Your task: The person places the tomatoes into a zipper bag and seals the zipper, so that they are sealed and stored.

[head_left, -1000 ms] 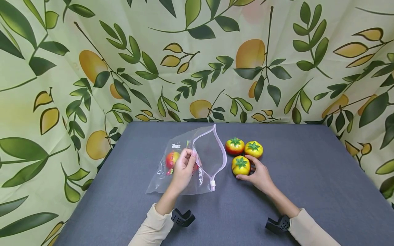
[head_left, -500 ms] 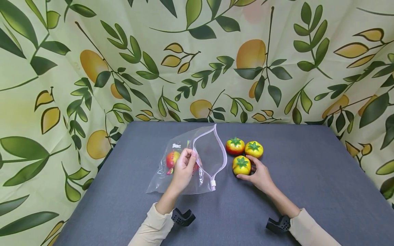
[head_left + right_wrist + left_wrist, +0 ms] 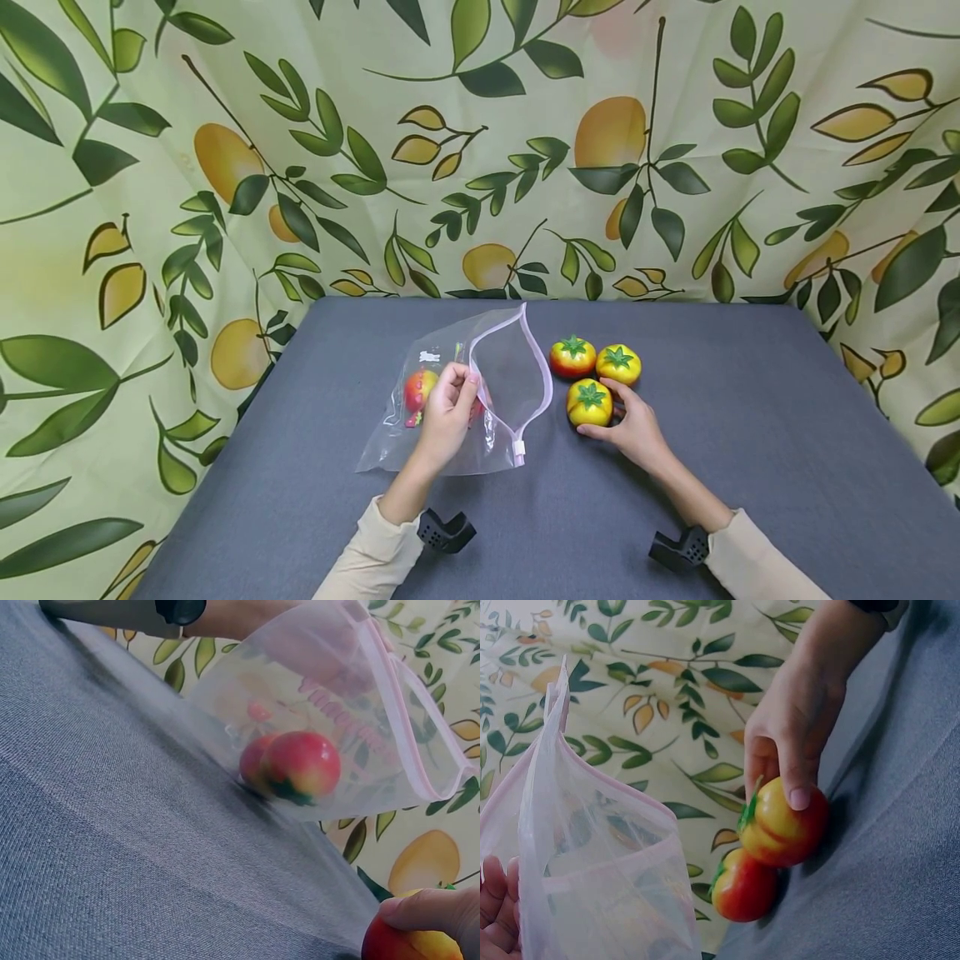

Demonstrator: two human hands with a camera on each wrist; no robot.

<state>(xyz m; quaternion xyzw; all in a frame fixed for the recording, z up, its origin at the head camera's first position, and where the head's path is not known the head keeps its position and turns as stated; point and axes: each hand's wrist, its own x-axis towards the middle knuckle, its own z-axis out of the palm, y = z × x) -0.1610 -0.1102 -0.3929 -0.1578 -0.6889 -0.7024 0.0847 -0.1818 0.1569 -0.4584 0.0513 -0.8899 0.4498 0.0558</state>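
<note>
My left hand (image 3: 447, 414) pinches the near edge of a clear zip bag (image 3: 510, 367) with a pink-lilac closure, and its mouth gapes to the right. Red and yellow fruit (image 3: 304, 763) lies inside, seen through the plastic in the right wrist view; the left hand partly covers it in the head view. To the right of the bag, my right hand (image 3: 632, 427) grips a yellow toy tomato (image 3: 588, 403) with a green star-shaped leaf top, thumb in front and fingers behind. That tomato stays at table level in the left wrist view.
Just behind the held one sit a red-yellow toy tomato (image 3: 572, 358) and a yellow toy tomato (image 3: 618, 365). A white slider (image 3: 519, 447) is at the bag's near corner. The grey table (image 3: 300, 517) ends at a leaf-patterned cloth (image 3: 420, 200).
</note>
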